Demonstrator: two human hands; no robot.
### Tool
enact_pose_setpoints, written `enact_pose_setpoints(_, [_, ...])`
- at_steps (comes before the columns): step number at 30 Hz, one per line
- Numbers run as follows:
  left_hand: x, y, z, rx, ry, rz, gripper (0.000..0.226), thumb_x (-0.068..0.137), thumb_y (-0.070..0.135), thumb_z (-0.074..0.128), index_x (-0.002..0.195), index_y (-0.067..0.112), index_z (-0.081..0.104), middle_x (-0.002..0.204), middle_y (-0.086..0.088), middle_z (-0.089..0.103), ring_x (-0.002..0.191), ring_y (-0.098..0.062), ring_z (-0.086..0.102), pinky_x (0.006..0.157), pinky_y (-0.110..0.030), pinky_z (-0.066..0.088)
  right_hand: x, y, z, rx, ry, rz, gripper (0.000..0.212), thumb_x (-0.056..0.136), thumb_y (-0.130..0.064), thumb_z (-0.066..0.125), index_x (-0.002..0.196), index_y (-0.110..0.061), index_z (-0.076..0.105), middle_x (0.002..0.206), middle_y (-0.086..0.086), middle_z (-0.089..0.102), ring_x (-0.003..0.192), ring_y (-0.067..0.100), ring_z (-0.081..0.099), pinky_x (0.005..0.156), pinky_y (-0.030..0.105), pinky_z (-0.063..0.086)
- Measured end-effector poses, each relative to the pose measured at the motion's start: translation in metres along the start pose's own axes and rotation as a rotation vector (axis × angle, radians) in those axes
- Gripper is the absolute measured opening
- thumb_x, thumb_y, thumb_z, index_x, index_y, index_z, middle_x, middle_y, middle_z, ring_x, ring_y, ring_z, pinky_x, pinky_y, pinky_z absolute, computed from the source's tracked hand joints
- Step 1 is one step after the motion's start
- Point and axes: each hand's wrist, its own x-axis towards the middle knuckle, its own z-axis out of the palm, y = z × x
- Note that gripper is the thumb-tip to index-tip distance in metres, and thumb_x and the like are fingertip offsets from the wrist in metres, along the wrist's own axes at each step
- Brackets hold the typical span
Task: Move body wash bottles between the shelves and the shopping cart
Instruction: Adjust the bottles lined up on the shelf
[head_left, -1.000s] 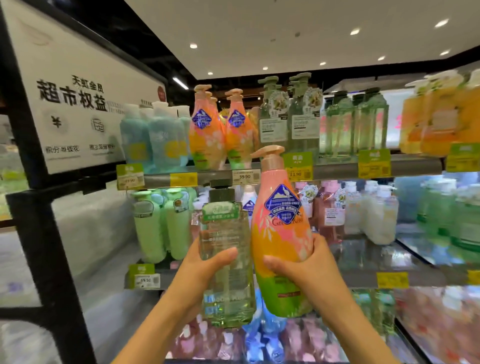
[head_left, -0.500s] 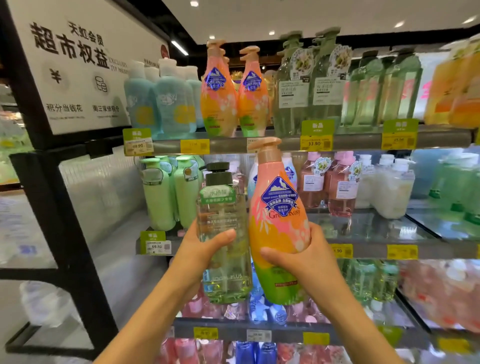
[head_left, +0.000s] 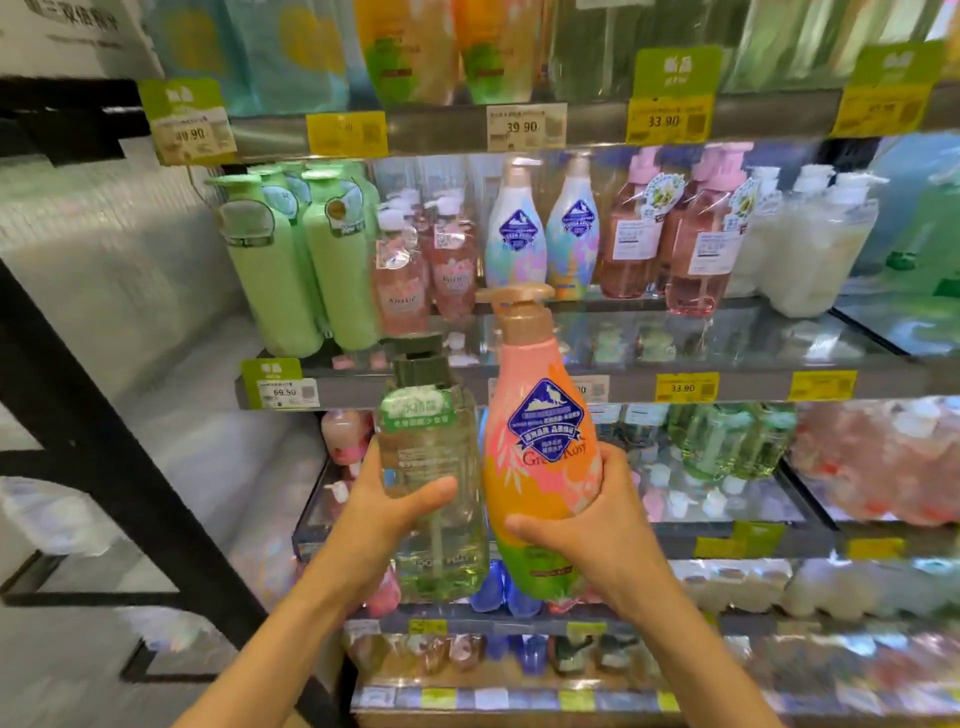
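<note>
Clear green bottle (head_left: 435, 483): upright in the left hand, a see-through body with pale green liquid, a dark green pump cap on top and a green label band under the cap; it stands just beside the pink and orange bottle, the two nearly touching along their sides.
Pink and orange bottle (head_left: 540, 457): upright in the right hand, pink at the shoulder, orange in the middle, green at the foot, with a blue diamond label and a tan pump head that points left.
Left hand (head_left: 387, 512): wraps the clear green bottle from its left side, thumb curled across the front, the other fingers hidden behind the bottle.
Right hand (head_left: 592, 525): grips the lower half of the pink and orange bottle from the right, thumb across the front over the green part, fingers round the far side.
Shelf behind the hands (head_left: 727, 387): its front edge runs just above and behind both bottles, with yellow and green price tags on it.
On that shelf, up and left of the hands: light green bottles (head_left: 291, 260) and small pink pump bottles (head_left: 402, 275).
Straight above the hands: two white and blue bottles (head_left: 540, 234) with the same blue diamond label.
Up and right of the hands: clear pink bottles (head_left: 670, 234), then white pump bottles (head_left: 810, 244).
Top shelf (head_left: 452, 127): well above the hands, only the lower parts of bottles show.
Left of the left arm: a black metal frame (head_left: 98, 447), blurred.
Below the hands: lower shelves with blurred blue and pink bottles.
</note>
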Motion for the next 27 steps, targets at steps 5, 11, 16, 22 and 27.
enact_pose_setpoints(5, [0.021, -0.037, 0.015, 0.016, -0.041, -0.057, 0.084, 0.049, 0.033, 0.084, 0.125, 0.029, 0.047, 0.112, 0.009, 0.068, 0.102, -0.006, 0.065, 0.078, -0.017, 0.053, 0.028, 0.051, -0.006, 0.001, 0.016, 0.045, 0.089, 0.052, -0.008, 0.09, 0.12, -0.026, 0.035, 0.11, -0.012, 0.056, 0.094, 0.0, 0.057, 0.072, 0.014, 0.047])
enact_pose_setpoints(11, [0.058, -0.083, 0.026, -0.005, -0.076, -0.148, 0.123, 0.038, 0.046, 0.093, 0.143, 0.038, 0.028, 0.141, 0.0, 0.048, 0.126, -0.019, 0.051, 0.103, -0.043, 0.044, 0.067, 0.101, -0.011, -0.007, 0.085, 0.063, 0.09, 0.049, -0.007, 0.091, 0.117, -0.03, 0.035, 0.107, -0.015, 0.056, 0.093, 0.0, 0.059, 0.075, 0.017, 0.05])
enact_pose_setpoints(16, [0.063, -0.098, 0.03, -0.03, -0.062, -0.217, 0.123, 0.033, 0.048, 0.094, 0.14, 0.04, 0.033, 0.133, 0.004, 0.056, 0.116, -0.017, 0.059, 0.094, -0.04, 0.051, 0.075, 0.11, -0.014, -0.001, 0.067, 0.129, 0.084, 0.047, -0.009, 0.092, 0.106, -0.034, 0.039, 0.105, -0.014, 0.059, 0.09, 0.001, 0.059, 0.066, 0.014, 0.047])
enact_pose_setpoints(22, [0.095, -0.027, 0.035, -0.08, -0.043, -0.112, 0.127, 0.012, 0.044, 0.095, 0.129, 0.032, 0.046, 0.118, -0.003, 0.066, 0.101, -0.02, 0.066, 0.072, -0.03, 0.056, 0.092, 0.038, -0.028, 0.057, 0.097, 0.038, 0.091, 0.021, -0.025, 0.086, 0.098, -0.037, 0.04, 0.1, -0.02, 0.056, 0.086, -0.004, 0.055, 0.066, 0.015, 0.043])
enact_pose_setpoints(27, [0.11, 0.092, 0.042, -0.144, -0.121, 0.097, 0.111, 0.024, 0.027, 0.087, 0.128, 0.019, 0.048, 0.102, -0.006, 0.073, 0.09, -0.02, 0.07, 0.067, -0.027, 0.056, 0.096, -0.063, -0.049, 0.091, 0.142, -0.186, 0.092, 0.017, -0.023, 0.088, 0.098, -0.036, 0.045, 0.095, -0.014, 0.063, 0.086, 0.008, 0.063, 0.069, 0.025, 0.048])
